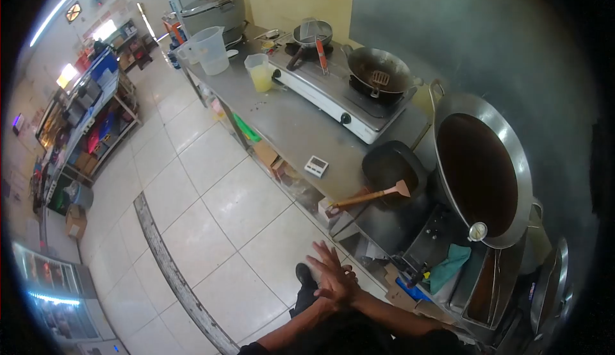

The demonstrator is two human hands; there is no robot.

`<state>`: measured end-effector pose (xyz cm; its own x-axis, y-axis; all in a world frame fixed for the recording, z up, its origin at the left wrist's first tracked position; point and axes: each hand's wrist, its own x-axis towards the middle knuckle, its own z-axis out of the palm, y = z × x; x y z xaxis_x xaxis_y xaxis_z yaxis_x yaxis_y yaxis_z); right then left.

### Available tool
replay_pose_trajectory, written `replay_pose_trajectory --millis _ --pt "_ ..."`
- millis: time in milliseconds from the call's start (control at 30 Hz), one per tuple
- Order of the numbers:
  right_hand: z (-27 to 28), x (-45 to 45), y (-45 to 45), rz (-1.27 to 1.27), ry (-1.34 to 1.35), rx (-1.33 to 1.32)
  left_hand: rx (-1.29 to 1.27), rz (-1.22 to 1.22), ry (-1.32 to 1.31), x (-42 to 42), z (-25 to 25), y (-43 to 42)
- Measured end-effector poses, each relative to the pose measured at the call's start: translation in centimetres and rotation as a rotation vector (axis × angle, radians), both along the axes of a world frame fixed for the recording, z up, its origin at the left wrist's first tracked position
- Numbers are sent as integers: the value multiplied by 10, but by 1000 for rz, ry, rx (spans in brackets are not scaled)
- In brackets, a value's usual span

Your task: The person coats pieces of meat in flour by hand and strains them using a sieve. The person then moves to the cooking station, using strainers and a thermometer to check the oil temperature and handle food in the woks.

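My right hand [327,266] reaches in from the lower right, its fingers stretched out and spread, holding nothing. Crossed against it is my left hand [350,277], mostly hidden behind the right; only some fingertips show, so how far it is closed cannot be made out. Both hands touch each other in front of my body, above the tiled floor. Nearest to them on the bench is a brush-like tool [378,195] with a wooden handle and pinkish head, lying across a dark square pan [392,163]. A small white digital timer [316,166] lies beside the pan.
A wide metal wok [524,163] of dark liquid, with a dial thermometer [477,231], stands at the right. A gas stove [320,92] carries two pans. A jug of yellow liquid [259,76] stands beside it. A green cloth [450,268] hangs below the wok. Tiled floor [218,214] lies left.
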<state>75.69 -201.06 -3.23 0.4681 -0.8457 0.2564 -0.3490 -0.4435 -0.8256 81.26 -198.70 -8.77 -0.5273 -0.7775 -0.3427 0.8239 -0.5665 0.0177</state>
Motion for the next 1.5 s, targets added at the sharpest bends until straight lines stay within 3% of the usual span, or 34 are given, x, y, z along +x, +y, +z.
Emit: replay_pose_trajectory --millis 200,233,267,300,333,367,467,533,567,600,667,700,733,800,833,867,933,967,1033,1067,1133,1167,1200,1233,1267,1300,1333,1367,1400,1467,1500 --pt "21 19 -29 -389 -165 68 -85 -106 26 -2 -10 -42" --pt "22 14 -30 -534 -405 216 -117 -96 57 -9 -15 -44" --pt "26 13 -31 -623 -457 256 -173 -80 66 -16 -22 -45" --pt "30 13 -32 -714 -516 294 -213 -78 29 -24 -32 -44" --pt "35 13 -33 -804 -579 326 -318 -223 -321 -28 -37 -43" --pt "31 15 -33 -926 -460 256 -325 -239 -319 -27 -41 -43" --pt "8 -6 -18 -948 -326 119 -430 -477 -92 -13 -18 -52" --pt "-25 -28 -13 -698 275 -139 -134 -509 -167 5 44 -61" --pt "-55 -41 -5 -690 369 24 11 -626 -228 11 54 -67" --pt "-55 -40 1 -719 365 24 2 -654 -233 10 47 -60" --pt "-52 -40 6 -829 112 151 -268 -468 -243 4 25 -48" --pt "-34 -32 5 -822 -30 199 -503 -398 -453 -2 32 -43" --pt "-16 -22 6 -843 -47 203 -508 -424 -462 -8 21 -39" --pt "19 0 15 -758 -433 -4 -961 -284 -602 -16 -10 -26" --pt "33 3 21 -772 -308 -57 -964 -302 -615 -15 -4 -16" --pt "31 0 25 -780 -319 -66 -945 -222 -458 -19 3 -10" --pt "7 -5 42 -850 160 -257 -876 -78 -159 -15 25 5" --pt "-19 -19 57 -928 154 -76 -891 -84 -164 -7 33 1" --pt "-65 -51 95 -1039 237 180 -198 -839 -80 19 56 -31" --pt "-102 -63 122 -1101 506 333 -206 -841 -96 28 73 -41" --pt "-200 -78 199 -1257 285 549 -372 -617 -69 38 110 -65" --pt "-192 -74 228 -1334 311 627 -597 -473 -366 43 105 -79" --pt "-238 -74 276 -1372 305 589 -816 -314 -658 44 91 -97" --pt "-257 -64 317 -1460 99 629 -815 -303 -669 46 81 -115" --pt "-345 -56 382 -1551 -19 634 -832 -268 -839 50 71 -133" --pt "-326 -36 410 -1627 -7 890 -844 -237 -1007 54 58 -150" --pt "-380 -17 460 -1700 405 931 -852 -210 -1171 60 43 -165" --pt "-421 0 505 -1702 199 1180 -867 -185 -1327 64 25 -180" --pt "-457 17 545 -1682 23 1440 -883 -204 -1314 65 9 -200" --pt "-380 71 515 -1983 -463 1284 -965 -88 -1670 61 -26 -248" --pt "-365 97 509 -1978 -503 1263 -989 -108 -1652 61 -49 -275"
